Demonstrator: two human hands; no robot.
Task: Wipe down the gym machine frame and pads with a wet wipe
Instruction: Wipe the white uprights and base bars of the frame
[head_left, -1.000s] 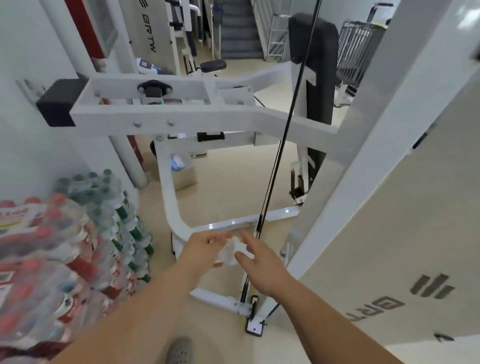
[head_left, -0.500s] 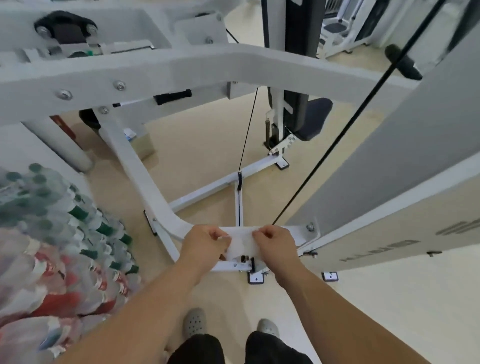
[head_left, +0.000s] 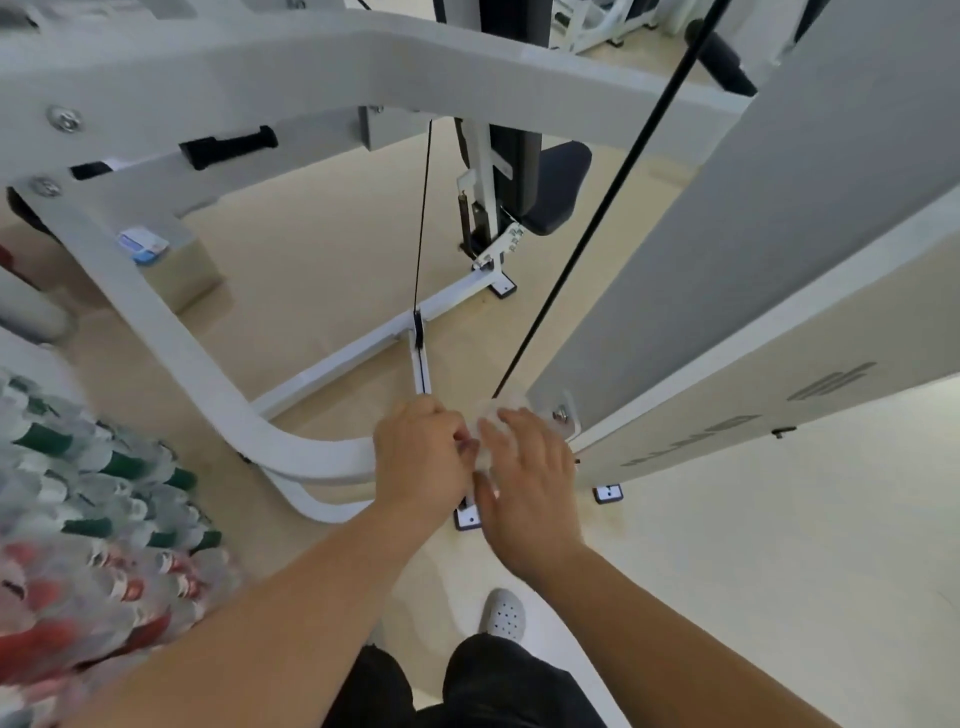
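Observation:
The white gym machine frame (head_left: 171, 358) curves down from the upper left toward my hands, with a wide beam across the top. Its black seat pad (head_left: 553, 187) stands at the far middle. A crumpled white wet wipe (head_left: 501, 410) shows between and above my hands in front of me. My left hand (head_left: 421, 460) has curled fingers pinching the wipe's left edge. My right hand (head_left: 530, 467) lies over the wipe, fingers fairly straight, thumb under it. Most of the wipe is hidden by the hands.
Two black cables (head_left: 587, 234) run down to the base bars. A large white shroud panel (head_left: 779, 291) fills the right. Packs of bottled water (head_left: 88, 519) are stacked at the left. A small box (head_left: 171, 260) sits on the beige floor. My shoe (head_left: 501, 613) is below.
The view tilted further down and nearer the base. The wipe, stretched flat between both hands half a second ago, is now bunched, and my right hand has opened over it.

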